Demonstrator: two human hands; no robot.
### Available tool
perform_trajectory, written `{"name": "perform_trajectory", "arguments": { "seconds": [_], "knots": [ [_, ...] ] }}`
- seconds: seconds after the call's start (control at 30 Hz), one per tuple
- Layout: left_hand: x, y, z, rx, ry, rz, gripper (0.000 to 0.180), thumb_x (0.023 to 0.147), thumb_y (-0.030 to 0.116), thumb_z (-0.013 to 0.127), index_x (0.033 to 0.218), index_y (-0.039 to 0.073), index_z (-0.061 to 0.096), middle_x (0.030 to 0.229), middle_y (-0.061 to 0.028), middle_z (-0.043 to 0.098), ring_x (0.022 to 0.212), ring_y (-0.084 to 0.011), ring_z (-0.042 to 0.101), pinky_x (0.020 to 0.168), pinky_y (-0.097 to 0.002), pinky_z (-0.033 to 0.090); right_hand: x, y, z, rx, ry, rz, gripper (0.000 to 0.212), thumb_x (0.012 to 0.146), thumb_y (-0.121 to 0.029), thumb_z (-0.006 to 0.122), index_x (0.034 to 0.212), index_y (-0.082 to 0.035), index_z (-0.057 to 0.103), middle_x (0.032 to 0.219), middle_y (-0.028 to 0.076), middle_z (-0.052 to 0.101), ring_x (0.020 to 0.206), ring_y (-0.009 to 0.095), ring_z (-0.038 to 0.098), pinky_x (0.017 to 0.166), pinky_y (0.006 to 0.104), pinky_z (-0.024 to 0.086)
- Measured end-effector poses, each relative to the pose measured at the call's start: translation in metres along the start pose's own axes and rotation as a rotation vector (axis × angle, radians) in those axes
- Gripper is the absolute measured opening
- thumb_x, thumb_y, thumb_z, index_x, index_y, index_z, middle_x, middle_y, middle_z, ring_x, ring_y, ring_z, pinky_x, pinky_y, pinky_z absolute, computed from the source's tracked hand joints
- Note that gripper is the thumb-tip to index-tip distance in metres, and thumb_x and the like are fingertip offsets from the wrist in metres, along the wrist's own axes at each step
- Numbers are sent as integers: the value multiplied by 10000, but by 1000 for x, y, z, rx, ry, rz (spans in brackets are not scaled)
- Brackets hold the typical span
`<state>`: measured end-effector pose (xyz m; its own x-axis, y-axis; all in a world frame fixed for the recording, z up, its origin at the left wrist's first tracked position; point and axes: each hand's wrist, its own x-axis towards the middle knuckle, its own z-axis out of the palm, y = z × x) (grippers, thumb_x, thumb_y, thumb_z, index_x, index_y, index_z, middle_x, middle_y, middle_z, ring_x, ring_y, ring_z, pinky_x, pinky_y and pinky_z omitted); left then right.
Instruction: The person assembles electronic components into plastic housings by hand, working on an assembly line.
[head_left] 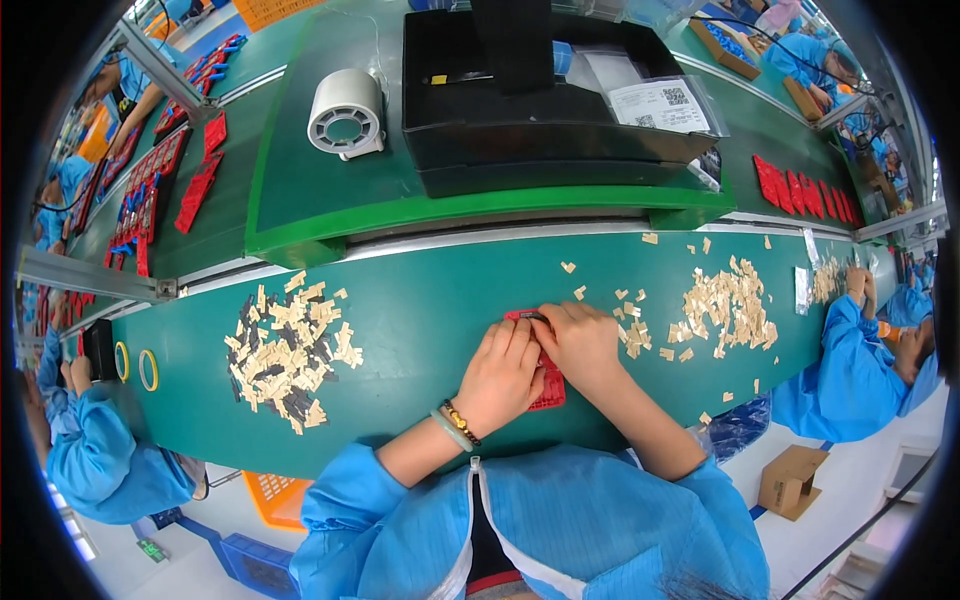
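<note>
A flat red plastic part (548, 393) lies on the green table in front of me, mostly covered by my hands. My left hand (502, 372) is closed over its left side, with a beaded bracelet and a pale bangle on the wrist. From the right, my right hand (583, 345) bends its closed fingers over the part's upper end. A small dark strip (532, 316) shows at the fingertips of both hands there. How the strip sits on the red part is hidden.
A pile of cream and dark small pieces (285, 350) lies left; cream pieces (728, 308) spread right. Beyond stand a green raised shelf (490, 208), a black bin (550, 150) and a white fan (346, 112). Tape rolls (149, 370) lie far left. Co-workers sit at both sides.
</note>
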<state>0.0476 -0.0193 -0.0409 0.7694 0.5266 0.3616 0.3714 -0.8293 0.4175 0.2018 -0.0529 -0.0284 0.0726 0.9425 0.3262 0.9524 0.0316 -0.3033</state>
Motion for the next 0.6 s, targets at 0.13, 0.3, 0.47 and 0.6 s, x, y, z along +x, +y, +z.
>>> {"name": "perform_trajectory", "arguments": {
  "seconds": [0.13,0.3,0.47,0.6],
  "knots": [
    [0,1,0,25,-20,9,406,711,171,687,1037,-45,580,1182,-221,541,1102,-368,512,983,-454,426,-10,-2,-9,-112,22,75,207,745,-156,711,928,-68,673,683,76,585,578,242,585,537,349,480],
    [4,2,4,-10,19,12,410,715,168,680,1047,-48,575,1178,-223,544,1102,-366,516,981,-453,430,-16,9,-6,27,35,-80,216,763,-111,680,975,-72,673,695,61,558,621,241,580,548,364,471],
    [8,-3,-1,108,-12,15,415,751,167,634,1103,-45,571,1134,-186,562,1031,-323,533,923,-409,447,-31,10,-19,82,-12,-102,222,773,-145,691,981,-76,656,816,52,562,684,218,597,582,340,494],
    [13,-5,12,116,-98,-41,421,759,163,569,1115,-62,578,1130,-170,566,990,-288,528,872,-374,445,-59,1,-31,309,-129,-257,284,736,-181,746,980,-80,641,971,64,587,784,246,625,644,338,512]
  ]
}}
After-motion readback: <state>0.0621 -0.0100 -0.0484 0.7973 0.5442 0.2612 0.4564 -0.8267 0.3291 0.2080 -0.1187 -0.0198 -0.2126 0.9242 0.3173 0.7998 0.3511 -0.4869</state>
